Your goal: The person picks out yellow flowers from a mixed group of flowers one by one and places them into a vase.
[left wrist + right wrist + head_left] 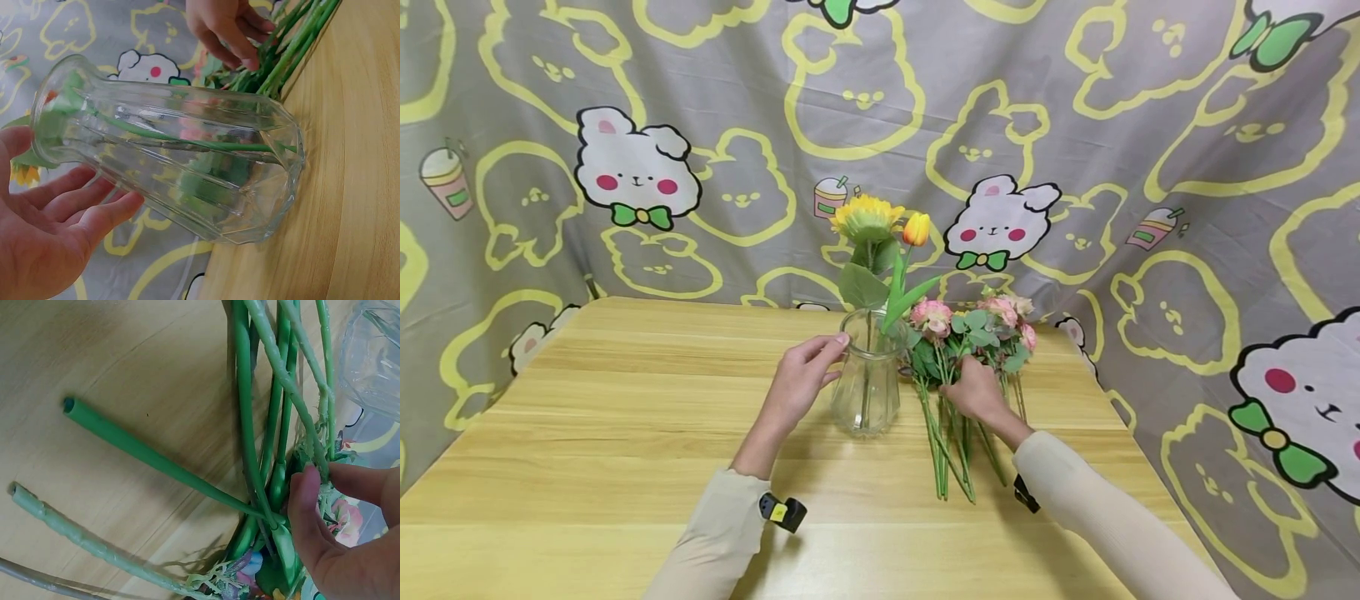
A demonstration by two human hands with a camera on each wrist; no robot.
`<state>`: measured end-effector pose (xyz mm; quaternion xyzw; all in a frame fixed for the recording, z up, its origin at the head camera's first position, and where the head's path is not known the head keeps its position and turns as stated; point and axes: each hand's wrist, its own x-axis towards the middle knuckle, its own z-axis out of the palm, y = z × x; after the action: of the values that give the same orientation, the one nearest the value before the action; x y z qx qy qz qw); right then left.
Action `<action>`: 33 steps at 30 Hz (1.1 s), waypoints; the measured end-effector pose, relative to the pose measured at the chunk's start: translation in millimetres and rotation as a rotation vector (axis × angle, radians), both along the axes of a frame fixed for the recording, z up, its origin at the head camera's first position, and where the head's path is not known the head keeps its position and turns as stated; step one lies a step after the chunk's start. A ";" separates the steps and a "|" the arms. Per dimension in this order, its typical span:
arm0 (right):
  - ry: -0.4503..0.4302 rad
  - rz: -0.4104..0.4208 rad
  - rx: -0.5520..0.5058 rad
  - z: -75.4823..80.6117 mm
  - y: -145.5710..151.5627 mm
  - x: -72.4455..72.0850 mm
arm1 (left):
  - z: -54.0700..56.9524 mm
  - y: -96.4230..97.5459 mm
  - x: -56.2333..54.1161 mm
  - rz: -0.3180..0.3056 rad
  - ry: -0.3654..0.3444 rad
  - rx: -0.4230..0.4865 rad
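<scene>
A clear glass vase [867, 400] stands upright on the table with a sunflower [867, 220] and an orange-yellow tulip [916, 229] in it. My left hand [801, 379] is at the vase's left side, fingertips at the rim. In the left wrist view, the fingers of that hand [69, 219] lie fairly straight along the glass. To the right of the vase, my right hand [977, 390] reaches into a pile of artificial flowers. Up close, thumb and forefinger of this hand [344, 537] pinch a pale green flower stem [287, 381] near its leaves.
Pink blooms [932, 318] and green leaves [981, 329] of the pile lie toward the table's back, their stems [942, 454] pointing to the front. The wooden table [625, 433] ends at a grey curtain [737, 100] with cartoon rabbits, which also hangs along the sides.
</scene>
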<state>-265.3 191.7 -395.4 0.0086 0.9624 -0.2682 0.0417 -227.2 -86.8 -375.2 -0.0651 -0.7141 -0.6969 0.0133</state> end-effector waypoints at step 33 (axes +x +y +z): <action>0.145 -0.035 -0.117 54.2 22.9 -8.2 | 0.8 -1.2 1.4 -0.012 0.008 -0.008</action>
<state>-273.5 214.6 -341.2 0.0036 0.9454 -0.3244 -0.0326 -225.7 -88.0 -374.5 -0.0722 -0.7164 -0.6938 0.0114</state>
